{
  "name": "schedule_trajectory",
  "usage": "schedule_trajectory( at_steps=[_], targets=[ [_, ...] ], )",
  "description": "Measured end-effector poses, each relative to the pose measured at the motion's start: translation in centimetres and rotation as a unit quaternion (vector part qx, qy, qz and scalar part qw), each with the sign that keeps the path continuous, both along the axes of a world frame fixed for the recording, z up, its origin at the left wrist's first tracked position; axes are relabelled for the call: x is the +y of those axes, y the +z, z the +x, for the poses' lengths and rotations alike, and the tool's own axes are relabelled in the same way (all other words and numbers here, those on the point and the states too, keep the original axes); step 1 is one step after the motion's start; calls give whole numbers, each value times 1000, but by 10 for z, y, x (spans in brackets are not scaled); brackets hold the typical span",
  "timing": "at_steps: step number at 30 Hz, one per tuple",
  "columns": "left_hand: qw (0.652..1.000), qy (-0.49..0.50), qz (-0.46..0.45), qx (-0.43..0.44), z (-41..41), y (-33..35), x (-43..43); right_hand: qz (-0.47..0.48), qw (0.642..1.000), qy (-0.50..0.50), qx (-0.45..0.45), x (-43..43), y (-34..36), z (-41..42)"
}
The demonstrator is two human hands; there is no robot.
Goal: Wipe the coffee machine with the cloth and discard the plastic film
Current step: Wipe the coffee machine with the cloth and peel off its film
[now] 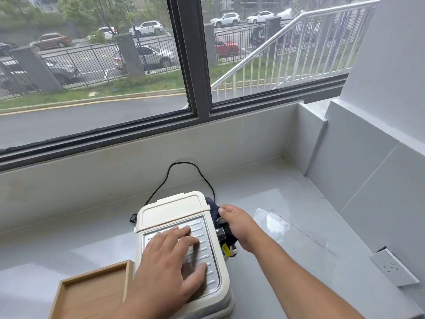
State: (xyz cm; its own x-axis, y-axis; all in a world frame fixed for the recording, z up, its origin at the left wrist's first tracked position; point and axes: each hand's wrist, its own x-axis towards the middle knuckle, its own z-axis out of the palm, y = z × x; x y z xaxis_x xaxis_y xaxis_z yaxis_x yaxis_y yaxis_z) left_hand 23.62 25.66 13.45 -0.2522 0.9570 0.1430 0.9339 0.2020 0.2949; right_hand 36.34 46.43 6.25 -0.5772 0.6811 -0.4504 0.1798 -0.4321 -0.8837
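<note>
A cream coffee machine (174, 210) stands on the grey counter, seen from above, with a ribbed metal plate on its top. My left hand (170, 261) lies flat on that plate, fingers spread, holding nothing. My right hand (236, 224) is at the machine's right side, closed on a dark blue cloth (212, 208) pressed against the side near a metal knob. A clear piece of plastic film (273, 223) lies flat on the counter just right of my right hand.
A wooden tray (92, 293) sits at the machine's front left. A black power cord (184, 166) loops behind the machine toward the back wall. A wall socket (391, 267) is on the right wall. A window runs along the back.
</note>
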Motion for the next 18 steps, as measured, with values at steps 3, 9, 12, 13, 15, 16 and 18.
schedule_trajectory(
  at_steps=[3, 9, 12, 13, 15, 16, 18],
  targets=[
    [1000, 2, -5, 2, 0, 1, 0, 11, 1000, -12, 5, -18, 17, 11],
    [1000, 2, -4, 2, 2, 3, -1, 51, 992, -58, -99, -68, 18, 40],
    [1000, 4, -6, 6, 2, 3, -1, 71, 986, -83, -122, -91, 25, 50],
    [1000, 3, -5, 6, 2, 3, 0, 84, 985, -85, -123, -97, 28, 53],
    [1000, 3, -3, 4, 2, 3, 0, 111, 981, -87, -131, -107, 38, 58],
    [1000, 3, -1, 5, 2, 3, 0, 125, 979, -89, -135, -111, 43, 60],
    [1000, 1, 0, 4, 1, 1, 1, 153, 974, -93, -137, -116, 56, 62]
  ],
)
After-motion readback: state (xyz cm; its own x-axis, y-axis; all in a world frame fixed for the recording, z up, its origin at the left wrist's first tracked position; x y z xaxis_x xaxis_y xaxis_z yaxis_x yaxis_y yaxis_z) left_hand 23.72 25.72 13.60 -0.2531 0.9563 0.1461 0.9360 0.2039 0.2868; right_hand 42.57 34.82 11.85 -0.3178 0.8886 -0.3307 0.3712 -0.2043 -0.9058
